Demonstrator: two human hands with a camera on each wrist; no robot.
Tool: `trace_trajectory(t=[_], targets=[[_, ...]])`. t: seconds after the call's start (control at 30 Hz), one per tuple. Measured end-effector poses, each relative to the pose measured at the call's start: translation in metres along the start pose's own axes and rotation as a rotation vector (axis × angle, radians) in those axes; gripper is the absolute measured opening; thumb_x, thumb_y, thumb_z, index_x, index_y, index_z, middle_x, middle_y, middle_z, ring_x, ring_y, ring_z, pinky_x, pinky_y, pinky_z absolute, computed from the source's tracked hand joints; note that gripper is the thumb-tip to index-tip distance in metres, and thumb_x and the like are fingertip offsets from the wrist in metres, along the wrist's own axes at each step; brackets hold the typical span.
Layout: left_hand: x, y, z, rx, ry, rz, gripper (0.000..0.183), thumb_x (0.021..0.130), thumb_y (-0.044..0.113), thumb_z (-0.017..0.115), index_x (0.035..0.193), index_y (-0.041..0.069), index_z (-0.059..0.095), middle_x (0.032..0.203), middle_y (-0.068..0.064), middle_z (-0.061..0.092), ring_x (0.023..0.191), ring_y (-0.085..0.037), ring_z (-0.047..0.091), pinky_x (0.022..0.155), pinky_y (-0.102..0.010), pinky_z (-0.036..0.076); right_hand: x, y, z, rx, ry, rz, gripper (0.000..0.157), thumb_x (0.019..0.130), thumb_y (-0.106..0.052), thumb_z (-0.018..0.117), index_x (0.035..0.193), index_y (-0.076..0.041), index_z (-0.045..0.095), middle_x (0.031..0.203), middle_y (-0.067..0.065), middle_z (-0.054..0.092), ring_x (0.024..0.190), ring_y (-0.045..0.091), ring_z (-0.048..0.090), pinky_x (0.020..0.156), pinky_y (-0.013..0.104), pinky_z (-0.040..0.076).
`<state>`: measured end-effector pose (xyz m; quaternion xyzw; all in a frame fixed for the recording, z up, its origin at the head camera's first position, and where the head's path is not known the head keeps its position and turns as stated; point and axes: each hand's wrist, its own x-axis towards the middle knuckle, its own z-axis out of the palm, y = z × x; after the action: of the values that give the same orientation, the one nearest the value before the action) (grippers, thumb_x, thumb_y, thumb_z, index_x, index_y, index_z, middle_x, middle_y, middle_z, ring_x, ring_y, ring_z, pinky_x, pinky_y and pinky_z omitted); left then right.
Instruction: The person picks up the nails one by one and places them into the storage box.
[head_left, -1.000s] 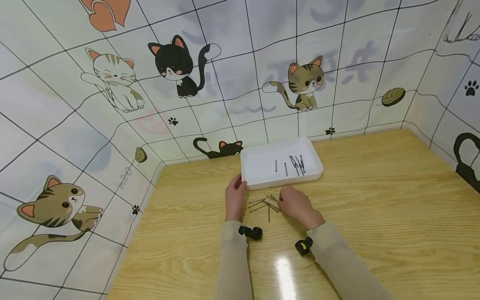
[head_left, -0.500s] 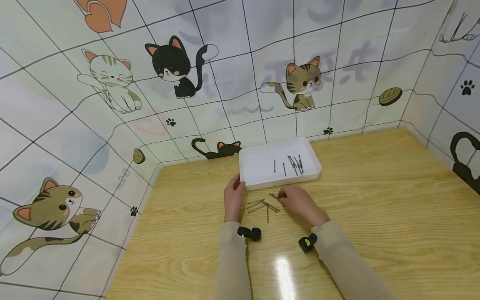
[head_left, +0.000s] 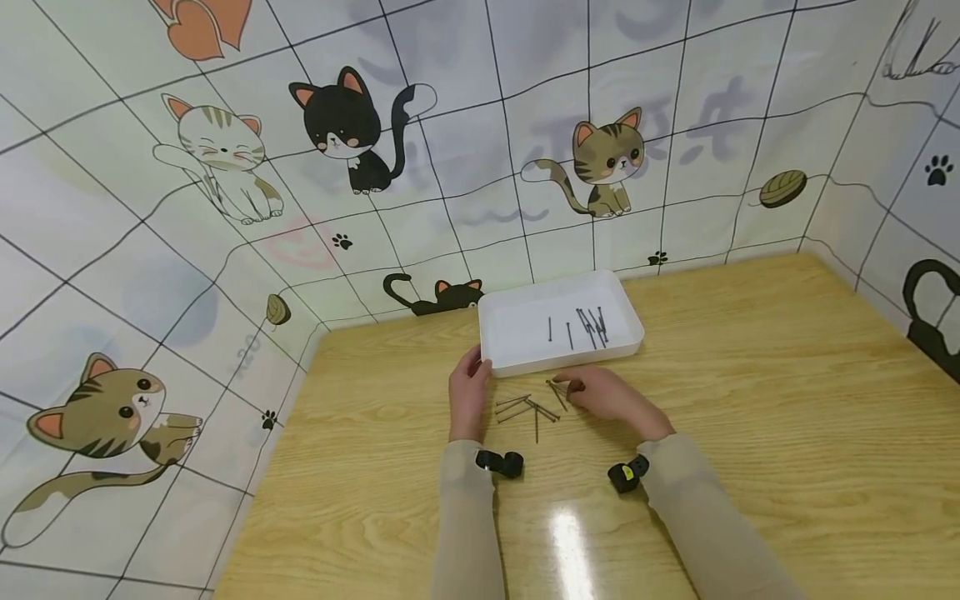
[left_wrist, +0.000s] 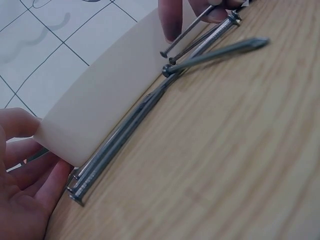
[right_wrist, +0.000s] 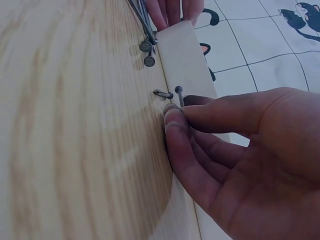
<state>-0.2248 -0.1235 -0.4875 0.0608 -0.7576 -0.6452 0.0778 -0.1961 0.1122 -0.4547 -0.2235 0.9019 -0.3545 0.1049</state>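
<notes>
Nails (left_wrist: 111, 148) lie on the table (head_left: 375, 467) before the tray (head_left: 517, 333), others inside; we see the right hand (head_left: 606, 393) pinching one, the left hand (head_left: 468, 398) gripping the tray's corner. We advise raising the pinched nail without dragging neighbours.

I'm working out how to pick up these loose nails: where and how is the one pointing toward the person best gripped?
Probably pinch that nail by its shank near the pointed end, coming from the person's side, one finger on either side. Its head end lies among the other nails, while the pointed end sticks out from them over the table.
</notes>
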Motion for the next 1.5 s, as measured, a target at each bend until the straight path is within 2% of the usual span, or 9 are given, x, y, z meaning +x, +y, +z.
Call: trace_trajectory(t=[0.17, 0.33, 0.63, 0.8, 0.97, 1.13, 1.3, 1.4, 1.5], targets=[[0.000, 0.002, 0.000, 0.009, 0.000, -0.003, 0.041, 0.092, 0.023, 0.055, 0.131, 0.015, 0.052, 0.129, -0.005, 0.055, 0.116, -0.018, 0.050, 0.098, -0.039, 0.039, -0.001, -0.001, -0.003, 0.068, -0.023, 0.011, 0.048, 0.088, -0.001, 0.049, 0.136, -0.002, 0.043, 0.097, 0.011, 0.063, 0.077, 0.017, 0.055, 0.069, 0.034, 0.046], [0.002, 0.000, -0.001, 0.018, 0.006, -0.004, 0.041, 0.092, 0.023, 0.055, 0.131, 0.016, 0.052, 0.129, -0.004, 0.054, 0.117, -0.018, 0.050, 0.098, -0.039, 0.039, -0.003, -0.004, -0.006, 0.160, -0.054, 0.021, 0.058, 0.086, 0.005, 0.047, 0.141, -0.004, 0.035, 0.093, 0.014, 0.060, 0.070, 0.016, 0.053, 0.063, 0.029, 0.045], [0.003, 0.001, -0.002, 0.009, 0.002, -0.009, 0.041, 0.091, 0.023, 0.056, 0.131, 0.016, 0.052, 0.129, -0.003, 0.054, 0.117, -0.018, 0.049, 0.099, -0.038, 0.038, -0.001, -0.001, -0.006, 0.282, -0.042, 0.071, 0.046, 0.090, 0.001, 0.046, 0.135, -0.003, 0.041, 0.089, 0.017, 0.059, 0.070, 0.021, 0.062, 0.063, 0.033, 0.053], [0.004, 0.001, -0.003, 0.007, -0.003, -0.012, 0.041, 0.091, 0.024, 0.056, 0.132, 0.017, 0.052, 0.130, -0.003, 0.053, 0.118, -0.019, 0.049, 0.100, -0.039, 0.037, 0.000, -0.001, -0.005, 0.257, 0.014, 0.062, 0.048, 0.092, -0.004, 0.047, 0.139, -0.005, 0.036, 0.087, 0.013, 0.061, 0.069, 0.020, 0.061, 0.062, 0.032, 0.051], [0.005, 0.001, -0.003, 0.018, 0.010, -0.016, 0.041, 0.091, 0.023, 0.055, 0.131, 0.017, 0.052, 0.129, -0.003, 0.054, 0.117, -0.017, 0.050, 0.099, -0.038, 0.039, 0.001, -0.004, -0.008, 0.249, 0.122, 0.056, 0.044, 0.094, -0.011, 0.048, 0.138, -0.008, 0.039, 0.095, 0.012, 0.064, 0.077, 0.023, 0.062, 0.064, 0.031, 0.049], [0.003, 0.001, 0.000, 0.015, 0.012, -0.014, 0.040, 0.091, 0.024, 0.056, 0.131, 0.016, 0.053, 0.128, -0.002, 0.055, 0.116, -0.017, 0.050, 0.098, -0.037, 0.040, 0.001, -0.005, -0.009, 0.334, 0.232, 0.068, 0.044, 0.093, -0.012, 0.051, 0.136, -0.007, 0.041, 0.101, 0.014, 0.064, 0.086, 0.025, 0.063, 0.072, 0.035, 0.053], [0.001, 0.001, 0.002, 0.004, 0.008, -0.014, 0.041, 0.091, 0.023, 0.055, 0.131, 0.015, 0.052, 0.127, -0.002, 0.055, 0.114, -0.017, 0.051, 0.097, -0.037, 0.040, 0.005, -0.006, -0.010, 0.430, 0.248, 0.105, 0.054, 0.092, -0.008, 0.050, 0.143, -0.011, 0.032, 0.110, 0.020, 0.057, 0.086, 0.023, 0.064, 0.077, 0.040, 0.053], [0.001, 0.001, 0.002, -0.002, 0.008, -0.009, 0.041, 0.091, 0.022, 0.055, 0.131, 0.013, 0.052, 0.127, -0.004, 0.056, 0.114, -0.018, 0.051, 0.097, -0.037, 0.040, 0.010, -0.009, -0.013, 0.440, 0.231, 0.116, 0.059, 0.090, -0.007, 0.049, 0.145, -0.014, 0.028, 0.113, 0.021, 0.053, 0.086, 0.025, 0.065, 0.077, 0.042, 0.052], [0.001, 0.001, 0.002, -0.002, 0.012, -0.007, 0.041, 0.091, 0.022, 0.056, 0.131, 0.013, 0.052, 0.127, -0.004, 0.056, 0.114, -0.017, 0.051, 0.097, -0.037, 0.040, 0.016, -0.012, -0.019, 0.423, 0.222, 0.108, 0.057, 0.090, -0.007, 0.049, 0.143, -0.013, 0.030, 0.112, 0.021, 0.053, 0.087, 0.028, 0.065, 0.078, 0.043, 0.052]])
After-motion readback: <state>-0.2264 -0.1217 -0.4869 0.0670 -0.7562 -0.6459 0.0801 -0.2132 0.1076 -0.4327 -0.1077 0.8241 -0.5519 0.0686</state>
